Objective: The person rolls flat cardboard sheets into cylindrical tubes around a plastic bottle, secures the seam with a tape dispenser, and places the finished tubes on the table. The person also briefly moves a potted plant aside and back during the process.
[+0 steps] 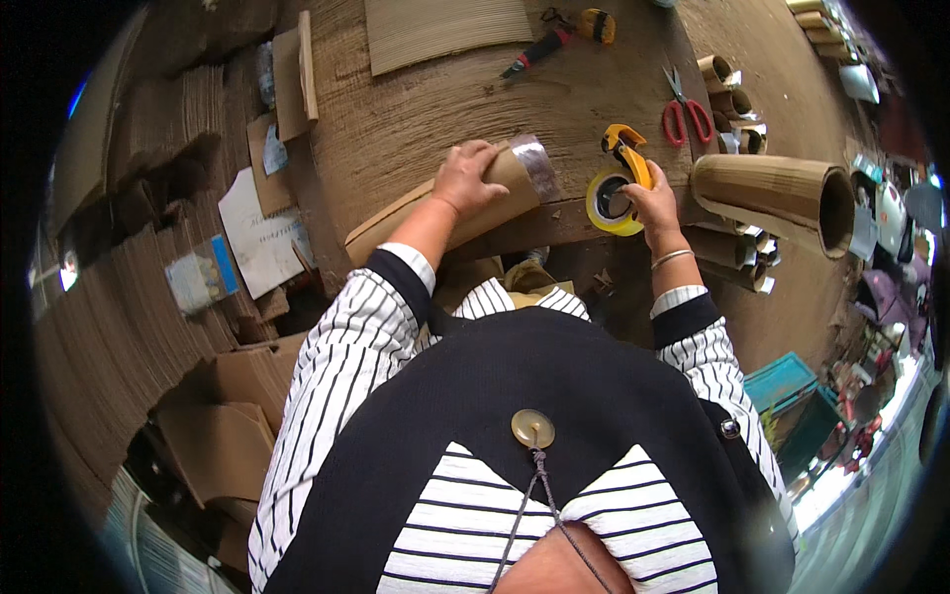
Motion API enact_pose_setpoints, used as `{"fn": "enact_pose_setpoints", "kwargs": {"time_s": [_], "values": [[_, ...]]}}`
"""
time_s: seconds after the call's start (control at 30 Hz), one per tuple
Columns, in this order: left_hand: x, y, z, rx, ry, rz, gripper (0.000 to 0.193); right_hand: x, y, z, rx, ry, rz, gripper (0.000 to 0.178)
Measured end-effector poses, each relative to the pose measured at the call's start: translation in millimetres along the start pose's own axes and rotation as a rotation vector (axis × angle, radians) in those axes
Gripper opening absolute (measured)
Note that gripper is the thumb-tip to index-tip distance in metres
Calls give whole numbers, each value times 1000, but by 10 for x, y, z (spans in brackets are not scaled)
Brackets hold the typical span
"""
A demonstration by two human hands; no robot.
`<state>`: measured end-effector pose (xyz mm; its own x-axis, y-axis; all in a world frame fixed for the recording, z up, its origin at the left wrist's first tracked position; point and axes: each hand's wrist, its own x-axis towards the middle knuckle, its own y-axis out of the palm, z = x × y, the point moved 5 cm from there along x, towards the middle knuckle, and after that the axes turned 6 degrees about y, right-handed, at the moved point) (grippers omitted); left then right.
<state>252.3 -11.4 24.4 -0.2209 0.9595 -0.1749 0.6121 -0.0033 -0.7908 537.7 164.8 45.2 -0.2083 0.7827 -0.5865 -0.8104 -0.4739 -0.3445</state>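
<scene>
On the wooden workbench (416, 119), the left hand (467, 178) presses closed over a rolled brown cardboard tube with a taped end (450, 208) lying at the bench's near edge, while just right of the tube the right hand (653, 203) grips a yellow tape dispenser (618, 183), red-handled scissors (685, 109) lying beyond it

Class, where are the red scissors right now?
In the head view, the scissors lie on the workbench at upper right, beyond the right hand, beside small cardboard tubes.
</scene>
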Motion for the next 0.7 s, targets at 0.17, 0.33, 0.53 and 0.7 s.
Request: {"fn": "enact_pose_setpoints", "kwargs": {"time_s": [0.17, 0.33, 0.53, 0.7], "values": [[508, -208, 416, -434, -139, 392, 70, -126, 38, -275, 52, 35, -76, 77], [692, -302, 488, -730, -354, 578, 66, -529, 107, -555, 174, 133, -48, 81], [723, -241, 780, -755, -381, 596, 66, -660, 154, -952, 193, 219, -57, 82], [609, -294, 675, -747, -400, 499, 67, -372, 210, -1029, 347, 106, -31, 80]]}}
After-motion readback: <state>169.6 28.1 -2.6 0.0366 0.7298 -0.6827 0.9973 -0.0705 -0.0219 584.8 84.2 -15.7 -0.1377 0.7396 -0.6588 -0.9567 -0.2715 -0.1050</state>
